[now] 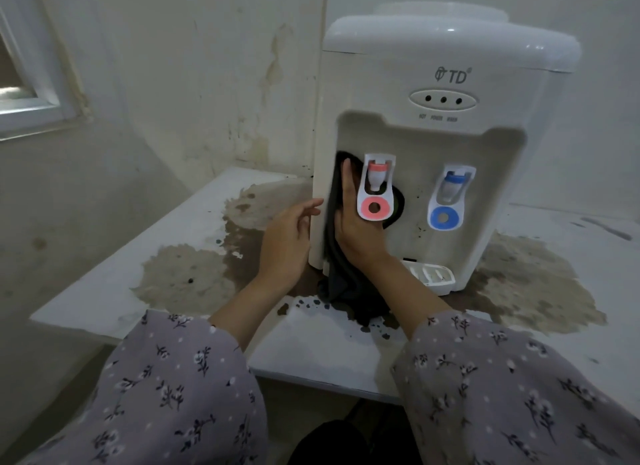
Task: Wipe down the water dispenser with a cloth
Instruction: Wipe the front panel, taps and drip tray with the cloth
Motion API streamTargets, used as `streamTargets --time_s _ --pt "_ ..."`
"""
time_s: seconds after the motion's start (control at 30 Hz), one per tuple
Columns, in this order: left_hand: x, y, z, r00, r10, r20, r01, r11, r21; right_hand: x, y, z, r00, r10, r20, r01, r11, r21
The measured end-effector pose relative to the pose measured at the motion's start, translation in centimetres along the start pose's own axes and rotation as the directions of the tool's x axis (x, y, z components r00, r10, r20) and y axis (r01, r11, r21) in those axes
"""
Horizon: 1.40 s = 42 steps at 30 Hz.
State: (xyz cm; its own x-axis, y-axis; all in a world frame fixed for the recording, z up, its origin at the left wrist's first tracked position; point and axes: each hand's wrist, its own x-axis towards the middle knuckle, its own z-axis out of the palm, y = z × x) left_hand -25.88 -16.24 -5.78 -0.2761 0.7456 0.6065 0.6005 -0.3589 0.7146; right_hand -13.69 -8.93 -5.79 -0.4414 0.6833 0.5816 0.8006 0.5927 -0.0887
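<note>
Right hand [356,232] is pressing a dark cloth [332,222] flat against the back wall of the tap recess, fingers straight and together, sliding in beside the red tap [375,187]. Left hand [287,243] is bracing the water dispenser [388,83] at its front-left edge, fingers loosely extended and only touching, not gripping. The dispenser is sitting upright on the stained tabletop [104,291], close to the wall corner.

Risks as I'm reading them:
- The back of the right hand is touching the red tap's lever. Pushing further behind it is likely going to trip the lever and dump water on the hand and cloth.
- The cloth's tail is hanging down and dragging on the dirty tabletop, so it is probably picking up grime and smearing it back onto the white plastic.
- The loose tail is lying beside the drip tray [433,277], so a snag could be pulling it off.
- The left-hand brace is looking light. A hard push could be shifting the unit.
</note>
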Motion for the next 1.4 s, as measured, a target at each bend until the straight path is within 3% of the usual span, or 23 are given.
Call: streamTargets --time_s 0.07,0.13,0.27,0.4,0.6,0.7,0.9,1.03,1.2,1.4 --pt "0.0 -0.3 0.1 0.996 0.089 -0.007 -0.088 0.992 0.095 -0.3 0.0 -0.2 0.998 0.039 -0.043 -0.037 0.998 0.053" --pt "-0.1 -0.6 0.3 0.985 0.168 -0.031 -0.154 0.952 0.264 -1.4 0.6 0.3 0.995 -0.032 -0.098 0.044 0.991 0.124" --pt "-0.7 -1.6 1.3 0.946 0.324 0.002 -0.272 0.791 0.548 -3.6 2.6 1.0 0.988 -0.154 0.0 0.151 0.973 0.176" --pt "-1.0 -2.4 2.0 0.922 0.383 0.061 -0.328 0.688 0.647 -4.6 3.1 0.8 0.977 -0.212 -0.021 0.212 0.966 0.146" --pt "-0.6 -2.2 1.4 0.885 0.444 0.142 -0.39 0.537 0.748 -2.3 2.0 0.0 0.985 -0.084 -0.152 0.118 0.967 0.227" --pt "-0.4 -2.6 1.3 0.869 0.456 0.195 -0.401 0.415 0.817 -1.6 2.2 0.8 0.983 -0.139 -0.119 0.152 0.982 0.109" --pt "-1.5 -4.2 2.1 0.824 0.425 0.374 -0.501 0.241 0.831 -3.9 3.8 0.6 0.969 -0.237 0.067 0.233 0.97 0.065" --pt "-2.5 -3.8 3.0 0.81 0.41 0.418 -0.538 0.241 0.808 -5.0 4.4 0.6 0.964 -0.262 0.042 0.265 0.96 -0.086" --pt "-1.5 -1.6 4.2 0.821 0.436 0.37 -0.538 0.373 0.756 -4.9 5.1 0.5 0.979 -0.142 -0.144 0.115 0.976 -0.185" --pt "-0.7 -0.4 6.9 0.837 0.466 0.287 -0.514 0.487 0.706 -2.5 6.4 -0.3 0.9 -0.246 -0.361 0.125 0.937 -0.326"
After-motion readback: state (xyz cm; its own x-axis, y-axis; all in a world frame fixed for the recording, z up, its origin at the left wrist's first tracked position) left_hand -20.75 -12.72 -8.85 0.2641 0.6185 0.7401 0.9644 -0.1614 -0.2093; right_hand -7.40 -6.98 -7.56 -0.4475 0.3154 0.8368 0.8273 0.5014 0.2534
